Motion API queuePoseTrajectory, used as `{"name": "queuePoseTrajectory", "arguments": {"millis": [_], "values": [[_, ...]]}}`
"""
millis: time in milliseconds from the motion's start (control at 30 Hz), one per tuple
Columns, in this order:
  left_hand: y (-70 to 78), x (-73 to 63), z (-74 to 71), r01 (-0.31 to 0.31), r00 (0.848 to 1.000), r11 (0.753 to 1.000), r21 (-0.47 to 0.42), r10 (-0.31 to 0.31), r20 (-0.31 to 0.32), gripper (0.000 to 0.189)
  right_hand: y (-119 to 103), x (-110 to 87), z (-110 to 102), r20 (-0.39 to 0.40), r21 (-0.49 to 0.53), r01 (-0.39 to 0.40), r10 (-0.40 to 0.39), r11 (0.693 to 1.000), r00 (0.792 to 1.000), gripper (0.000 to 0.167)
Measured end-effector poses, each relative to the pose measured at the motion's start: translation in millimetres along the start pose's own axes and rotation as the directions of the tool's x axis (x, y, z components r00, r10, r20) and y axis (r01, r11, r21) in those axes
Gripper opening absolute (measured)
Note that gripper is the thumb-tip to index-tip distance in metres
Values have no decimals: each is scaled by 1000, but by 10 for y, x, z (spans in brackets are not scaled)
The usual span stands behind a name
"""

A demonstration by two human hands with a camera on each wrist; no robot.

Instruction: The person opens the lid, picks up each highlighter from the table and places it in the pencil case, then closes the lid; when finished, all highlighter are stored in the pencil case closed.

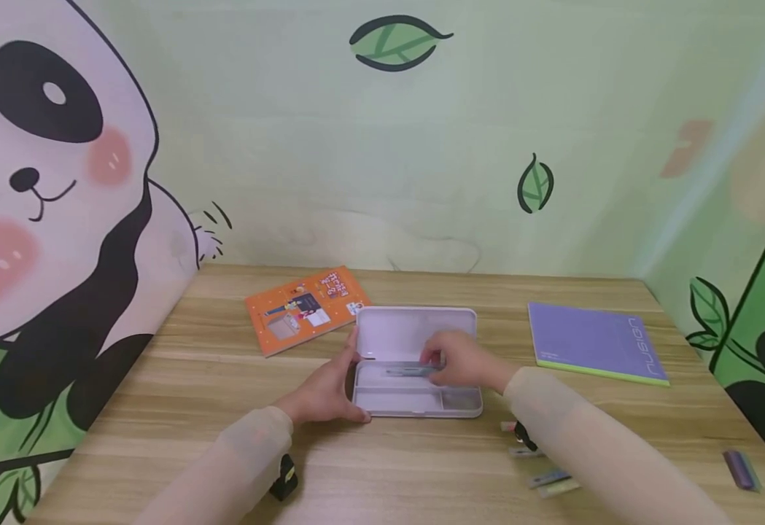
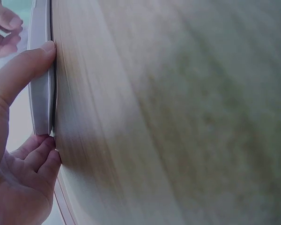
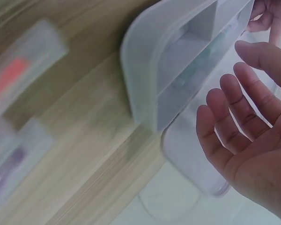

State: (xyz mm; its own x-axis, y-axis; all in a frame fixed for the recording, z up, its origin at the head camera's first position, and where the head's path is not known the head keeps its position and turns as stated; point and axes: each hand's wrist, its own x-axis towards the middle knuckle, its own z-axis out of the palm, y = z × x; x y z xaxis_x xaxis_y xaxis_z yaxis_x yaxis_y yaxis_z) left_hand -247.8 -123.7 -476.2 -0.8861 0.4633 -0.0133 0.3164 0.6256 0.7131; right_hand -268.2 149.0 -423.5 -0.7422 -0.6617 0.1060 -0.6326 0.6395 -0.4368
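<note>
A white pencil case (image 1: 391, 332) lies with its lid raised on the table. My left hand (image 1: 323, 386) holds its left end, thumb on the front wall (image 2: 42, 89) and fingers round the back corner. Inside the long rear compartment is a slim, greenish, see-through pen (image 1: 408, 370). Over that compartment is my right hand (image 1: 457, 359). In the right wrist view this hand (image 3: 257, 150) has its fingers loosely bent, thumb apart, with nothing between them. Below the pen, the front tray is split by a divider (image 1: 442, 399).
An orange book (image 1: 297, 313) lies behind the case on the left. To the right is a purple notebook (image 1: 592, 343). Several pens (image 1: 553, 477) lie partly under my right forearm. A small purple and teal item (image 1: 739, 470) sits near the right edge. A panda-print wall (image 1: 290, 146) surrounds the table.
</note>
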Motion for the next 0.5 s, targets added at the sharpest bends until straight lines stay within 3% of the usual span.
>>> {"name": "queuePoseTrajectory", "arguments": {"millis": [267,500], "values": [[14,6,0,35,999,999,4,-35,18,145,173,-251,-104,-2,85,-46,47,995,999,22],[-7,16,5,28,999,1000,11,-29,20,147,296,-471,-224,1,103,-121,122,987,993,22]]}}
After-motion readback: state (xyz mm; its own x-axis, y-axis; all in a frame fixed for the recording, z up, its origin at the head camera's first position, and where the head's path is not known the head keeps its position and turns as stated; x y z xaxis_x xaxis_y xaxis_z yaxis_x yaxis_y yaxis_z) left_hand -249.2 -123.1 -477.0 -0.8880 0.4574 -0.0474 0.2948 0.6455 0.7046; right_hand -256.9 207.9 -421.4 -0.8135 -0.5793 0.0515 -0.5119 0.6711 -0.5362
